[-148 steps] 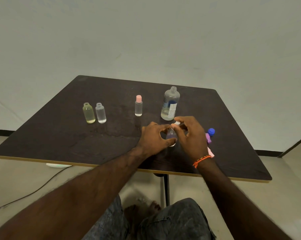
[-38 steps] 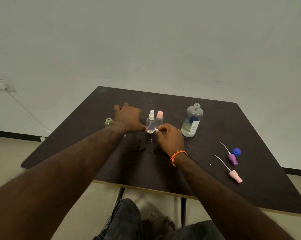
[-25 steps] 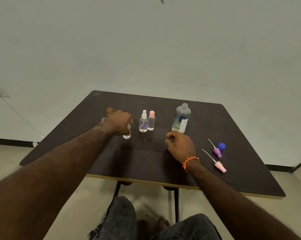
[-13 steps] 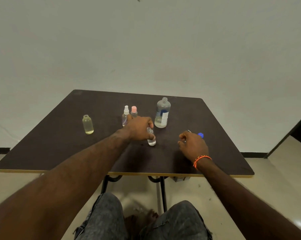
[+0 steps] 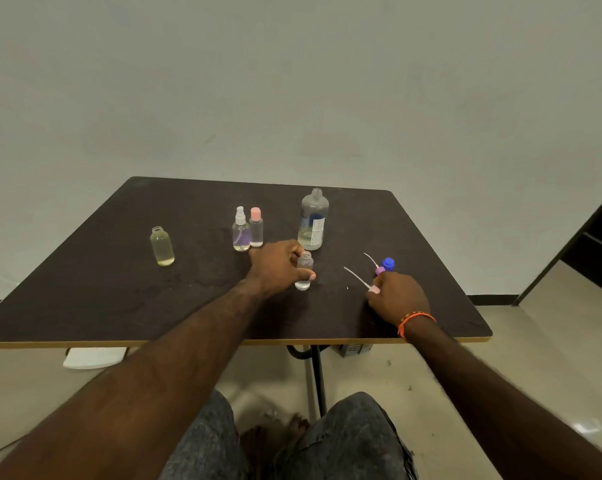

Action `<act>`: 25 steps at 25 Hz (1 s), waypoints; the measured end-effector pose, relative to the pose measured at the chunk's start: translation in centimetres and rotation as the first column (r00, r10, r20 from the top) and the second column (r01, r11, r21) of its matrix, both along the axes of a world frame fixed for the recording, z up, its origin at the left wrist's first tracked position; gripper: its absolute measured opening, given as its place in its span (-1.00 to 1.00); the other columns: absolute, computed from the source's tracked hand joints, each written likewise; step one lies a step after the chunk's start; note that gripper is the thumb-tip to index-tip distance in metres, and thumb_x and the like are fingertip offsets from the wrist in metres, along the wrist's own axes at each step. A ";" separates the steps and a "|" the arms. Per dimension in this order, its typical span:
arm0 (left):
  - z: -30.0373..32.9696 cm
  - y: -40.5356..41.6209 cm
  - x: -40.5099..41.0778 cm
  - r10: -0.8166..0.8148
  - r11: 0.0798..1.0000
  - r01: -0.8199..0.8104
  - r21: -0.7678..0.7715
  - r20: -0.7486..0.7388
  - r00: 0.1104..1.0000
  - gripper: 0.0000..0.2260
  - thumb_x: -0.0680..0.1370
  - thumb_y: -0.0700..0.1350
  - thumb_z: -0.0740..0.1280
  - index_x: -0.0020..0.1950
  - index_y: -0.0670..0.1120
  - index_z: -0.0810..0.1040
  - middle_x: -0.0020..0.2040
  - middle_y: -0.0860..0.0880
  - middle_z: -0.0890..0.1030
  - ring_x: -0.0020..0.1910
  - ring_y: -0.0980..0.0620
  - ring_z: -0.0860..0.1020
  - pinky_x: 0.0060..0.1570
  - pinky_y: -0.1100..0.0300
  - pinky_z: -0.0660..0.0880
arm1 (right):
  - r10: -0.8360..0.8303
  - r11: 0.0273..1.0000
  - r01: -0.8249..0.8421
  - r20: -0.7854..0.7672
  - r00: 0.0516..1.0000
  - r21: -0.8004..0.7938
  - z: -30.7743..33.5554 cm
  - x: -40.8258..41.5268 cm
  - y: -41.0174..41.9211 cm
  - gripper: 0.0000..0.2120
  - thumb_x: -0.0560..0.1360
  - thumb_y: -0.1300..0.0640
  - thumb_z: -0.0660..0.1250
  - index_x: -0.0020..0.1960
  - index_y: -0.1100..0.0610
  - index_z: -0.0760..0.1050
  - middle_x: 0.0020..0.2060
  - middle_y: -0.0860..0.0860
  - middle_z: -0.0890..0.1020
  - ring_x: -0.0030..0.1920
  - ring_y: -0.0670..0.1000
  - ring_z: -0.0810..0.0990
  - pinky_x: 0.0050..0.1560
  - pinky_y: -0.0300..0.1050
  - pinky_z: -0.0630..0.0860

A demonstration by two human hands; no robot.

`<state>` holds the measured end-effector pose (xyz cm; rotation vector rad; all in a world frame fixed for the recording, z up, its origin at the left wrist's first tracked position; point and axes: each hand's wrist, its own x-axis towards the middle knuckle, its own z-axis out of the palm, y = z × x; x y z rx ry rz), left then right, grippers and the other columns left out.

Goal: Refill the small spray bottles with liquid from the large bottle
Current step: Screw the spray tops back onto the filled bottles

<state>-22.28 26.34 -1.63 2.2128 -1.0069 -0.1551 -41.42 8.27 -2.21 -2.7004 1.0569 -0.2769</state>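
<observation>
The person's lap in grey speckled cloth fills the bottom edge, cut off by the frame, with a bare foot dim between the knees. Both forearms reach over the near edge of the dark, matt table, which has a pale yellow edge band and a thin black leg below.

The right hand, with an orange band at the wrist, curls its fingers on a pink spray head; most of that head is hidden under the fingers, and only its thin white tube shows, pointing left. Just beyond lie a purple spray head and a blue cap.

The left hand grips a small clear bottle with no cap, standing on the table; how full it is, I cannot tell.

Farther off stand the large bottle, open-necked, clear, labelled, part full; a white-topped spray bottle touching a pink-capped bottle; and, well apart at left, an open yellowish bottle.

Behind is a plain pale wall; a glossy tile floor and a dark doorway edge show at right.
</observation>
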 end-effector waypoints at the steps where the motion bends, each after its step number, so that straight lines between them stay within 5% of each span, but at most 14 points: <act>1: -0.2 0.0 0.0 0.005 1.000 -0.006 -0.019 -0.025 1.000 -0.61 0.35 0.19 0.61 0.05 0.07 0.62 -0.01 0.13 0.69 0.05 0.09 0.63 0.27 -0.13 0.44 | 0.003 1.000 -0.004 0.085 0.996 0.021 0.6 0.3 0.6 -0.76 0.50 0.06 0.35 0.13 0.12 0.55 -0.10 0.06 0.66 -0.09 0.08 0.62 0.01 -0.03 0.59; 5: -0.9 0.0 0.0 0.040 0.997 -0.047 -0.060 -0.102 0.994 -0.65 0.35 0.17 0.63 0.02 0.11 0.61 -0.02 0.14 0.69 0.05 0.12 0.62 0.31 -0.13 0.39 | 0.049 0.993 -0.086 0.375 0.926 0.084 5.2 2.2 2.4 -0.87 0.41 0.06 0.46 -0.06 0.04 0.62 -0.14 -0.05 0.68 -0.12 -0.02 0.62 -0.03 -0.09 0.57; 8: -0.9 -0.1 -0.3 0.068 0.997 -0.071 -0.029 -0.089 0.994 -0.67 0.36 0.22 0.60 -0.03 0.15 0.56 -0.05 0.19 0.66 0.04 0.13 0.59 0.18 -0.03 0.27 | 0.153 0.978 -0.200 0.450 0.880 0.057 9.1 3.5 3.4 -0.82 0.40 0.14 0.47 0.00 0.02 0.70 -0.08 -0.09 0.69 -0.11 -0.10 0.62 -0.02 -0.22 0.52; 14: -1.1 0.0 -0.5 0.080 0.996 -0.082 -0.025 -0.075 0.994 -0.62 0.37 0.25 0.58 0.06 0.15 0.59 0.00 0.17 0.66 0.05 0.13 0.56 0.13 0.00 0.22 | 0.298 0.952 -0.304 0.284 0.912 -0.022 12.2 6.2 4.3 -0.75 0.41 0.24 0.40 0.03 0.03 0.71 -0.08 -0.06 0.70 -0.17 -0.14 0.58 -0.23 -0.39 0.38; 25: -1.1 0.1 -0.6 0.080 0.995 -0.084 -0.050 -0.073 0.994 -0.62 0.41 0.20 0.57 0.14 0.09 0.63 0.06 0.13 0.67 0.11 0.09 0.57 0.17 -0.02 0.23 | 0.425 0.905 -0.425 0.041 0.904 -0.001 7.6 9.9 6.7 -0.75 0.48 0.24 0.36 0.12 0.11 0.66 0.07 0.05 0.70 0.09 0.09 0.63 0.11 -0.10 0.52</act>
